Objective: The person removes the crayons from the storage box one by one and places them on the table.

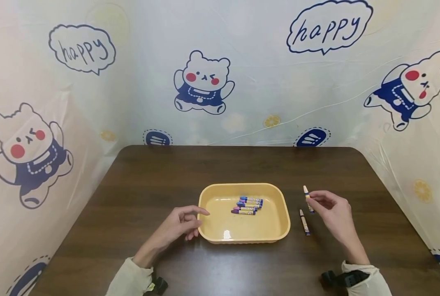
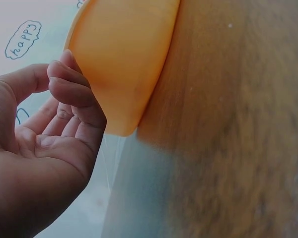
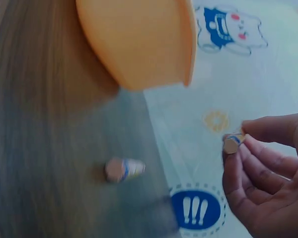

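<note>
My left hand (image 1: 181, 224) is at the left end of a yellow plastic tray (image 1: 284, 222), its rim between index finger and thumb. In the left wrist view, the fingertips meet the edge of the tray (image 2: 124, 59). Several crayons (image 1: 247, 205) in blue, purple and pink shades lie in a row inside the tray. Right of the tray, my right hand (image 1: 332, 211) pinches a pale-tipped crayon (image 1: 306, 191) between thumb and fingers; the right wrist view shows the crayon's flat end (image 3: 232, 145). A dark-tipped crayon (image 1: 304, 223) lies on the table just left of this hand.
The brown wooden table (image 1: 160, 172) has rounded far corners. Pale cloth (image 1: 249, 94) printed with bears and the word "happy" hangs behind it and along both sides. A dark strap (image 1: 349, 278) circles the right wrist over a light sleeve.
</note>
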### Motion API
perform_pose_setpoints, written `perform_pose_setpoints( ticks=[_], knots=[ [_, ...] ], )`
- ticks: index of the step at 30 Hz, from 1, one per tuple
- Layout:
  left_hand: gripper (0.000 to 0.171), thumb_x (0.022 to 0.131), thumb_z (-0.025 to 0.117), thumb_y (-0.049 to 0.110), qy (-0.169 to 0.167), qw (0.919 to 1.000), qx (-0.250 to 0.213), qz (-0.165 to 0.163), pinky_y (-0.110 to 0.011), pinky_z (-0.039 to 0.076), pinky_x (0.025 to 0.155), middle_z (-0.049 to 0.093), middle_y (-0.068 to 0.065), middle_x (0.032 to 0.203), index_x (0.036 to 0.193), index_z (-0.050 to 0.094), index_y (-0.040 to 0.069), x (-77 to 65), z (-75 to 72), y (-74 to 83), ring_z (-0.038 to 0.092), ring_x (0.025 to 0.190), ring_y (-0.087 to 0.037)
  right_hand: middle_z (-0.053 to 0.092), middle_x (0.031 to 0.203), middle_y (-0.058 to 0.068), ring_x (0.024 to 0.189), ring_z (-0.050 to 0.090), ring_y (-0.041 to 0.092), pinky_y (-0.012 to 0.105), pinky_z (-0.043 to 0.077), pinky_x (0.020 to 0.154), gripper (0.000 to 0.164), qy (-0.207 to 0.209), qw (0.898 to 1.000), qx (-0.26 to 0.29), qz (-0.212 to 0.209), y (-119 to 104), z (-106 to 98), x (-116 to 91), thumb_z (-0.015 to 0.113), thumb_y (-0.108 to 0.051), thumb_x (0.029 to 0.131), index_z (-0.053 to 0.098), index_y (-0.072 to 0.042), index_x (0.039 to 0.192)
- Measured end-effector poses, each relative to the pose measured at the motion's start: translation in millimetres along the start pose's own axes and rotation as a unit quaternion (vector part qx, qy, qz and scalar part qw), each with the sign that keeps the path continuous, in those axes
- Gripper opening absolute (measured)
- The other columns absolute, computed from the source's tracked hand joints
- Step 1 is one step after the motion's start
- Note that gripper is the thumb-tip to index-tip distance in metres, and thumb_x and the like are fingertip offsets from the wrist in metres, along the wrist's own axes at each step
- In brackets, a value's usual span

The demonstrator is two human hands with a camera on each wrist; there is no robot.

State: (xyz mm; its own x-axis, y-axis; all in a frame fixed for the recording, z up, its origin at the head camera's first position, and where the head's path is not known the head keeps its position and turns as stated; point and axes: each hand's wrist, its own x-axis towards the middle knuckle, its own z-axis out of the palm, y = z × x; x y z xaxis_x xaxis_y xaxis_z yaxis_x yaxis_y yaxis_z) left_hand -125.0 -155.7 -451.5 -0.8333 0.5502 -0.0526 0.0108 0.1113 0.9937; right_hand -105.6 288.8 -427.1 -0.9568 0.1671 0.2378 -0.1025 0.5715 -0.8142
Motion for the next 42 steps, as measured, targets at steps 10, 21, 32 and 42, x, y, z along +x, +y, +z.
perform_pose_setpoints(
  ticks=[10, 21, 32, 42],
  knots=[
    [0.031, 0.098, 0.060, 0.003, -0.001, 0.9999, -0.008, -0.012, -0.022, 0.049, 0.052, 0.065, -0.012, 0.073, 0.128, 0.060, -0.005, -0.8, -1.5, -0.9, 0.056, 0.057, -0.014, 0.072, 0.078, 0.003, 0.060, 0.061, 0.009, 0.025, 0.048, 0.054, 0.017, -0.088, 0.989, -0.112, 0.043, 18.7, -10.4, -0.5, 0.078, -0.020, 0.087, 0.074, -0.006, 0.094],
    [0.031, 0.098, 0.059, 0.002, -0.007, 0.9999, -0.010, 0.000, -0.023, 0.050, 0.052, 0.065, -0.017, 0.073, 0.129, 0.059, -0.005, -0.2, -2.2, -1.5, 0.056, 0.056, -0.015, 0.070, 0.076, 0.001, 0.063, 0.060, 0.014, 0.030, 0.046, 0.056, 0.017, -0.164, 0.973, -0.150, 0.068, 23.2, -4.2, -1.6, 0.078, -0.018, 0.085, 0.071, -0.005, 0.094],
    [0.033, 0.098, 0.059, 0.001, -0.006, 0.9997, -0.023, -0.010, -0.022, 0.049, 0.051, 0.065, -0.010, 0.072, 0.129, 0.057, -0.008, -2.4, -2.3, -1.5, 0.056, 0.056, -0.015, 0.062, 0.069, 0.000, 0.061, 0.055, 0.014, 0.029, 0.044, 0.053, 0.036, -0.187, 0.964, -0.169, 0.084, 19.2, 3.9, -3.0, 0.084, -0.031, 0.079, 0.066, -0.003, 0.092],
    [0.034, 0.098, 0.059, 0.001, -0.009, 0.9995, -0.030, -0.001, -0.023, 0.049, 0.051, 0.065, -0.010, 0.071, 0.129, 0.055, -0.011, -2.1, -0.7, -3.5, 0.055, 0.056, -0.014, 0.063, 0.070, 0.001, 0.060, 0.057, 0.014, 0.030, 0.047, 0.052, 0.028, -0.184, 0.964, -0.172, 0.087, 14.8, 7.4, -5.5, 0.082, -0.020, 0.079, 0.066, -0.001, 0.093]
  ],
)
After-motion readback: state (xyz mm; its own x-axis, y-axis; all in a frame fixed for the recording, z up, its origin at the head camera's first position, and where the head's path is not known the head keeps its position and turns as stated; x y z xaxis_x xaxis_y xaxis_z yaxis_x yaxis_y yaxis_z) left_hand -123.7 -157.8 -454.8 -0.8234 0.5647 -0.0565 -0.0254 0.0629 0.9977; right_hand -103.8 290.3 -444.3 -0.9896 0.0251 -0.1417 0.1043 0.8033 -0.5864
